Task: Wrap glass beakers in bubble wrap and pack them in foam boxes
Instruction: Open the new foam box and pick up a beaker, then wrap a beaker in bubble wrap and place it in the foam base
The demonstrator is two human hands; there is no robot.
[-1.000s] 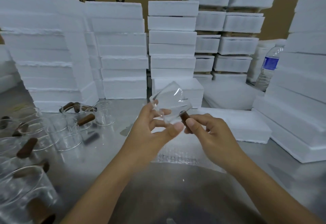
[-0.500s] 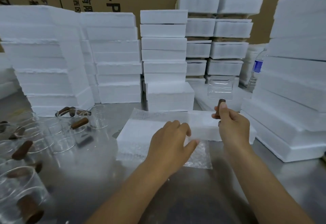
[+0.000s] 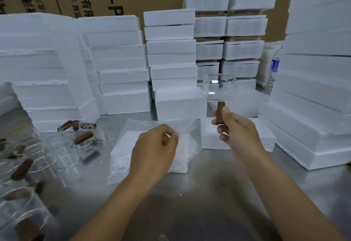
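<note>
A clear glass beaker (image 3: 220,88) with a brown wooden handle is held up in the air right of centre; my right hand (image 3: 236,128) grips that handle. My left hand (image 3: 155,149) pinches the upper edge of a sheet of bubble wrap (image 3: 121,164) and lifts it a little. The sheet lies over a low white foam box (image 3: 180,166) on the metal table. A second foam box (image 3: 264,138) lies just beyond, under my right hand.
Several more beakers with brown handles (image 3: 57,149) crowd the table's left side. Stacks of white foam boxes (image 3: 171,50) wall in the back, left and right (image 3: 319,88). A water bottle (image 3: 274,67) stands at the back right. Bare metal table (image 3: 199,202) lies near me.
My left hand let go of the beaker, came down onto the bubble wrap and now pinches its edge. My right hand carried the beaker by its handle to the right.
</note>
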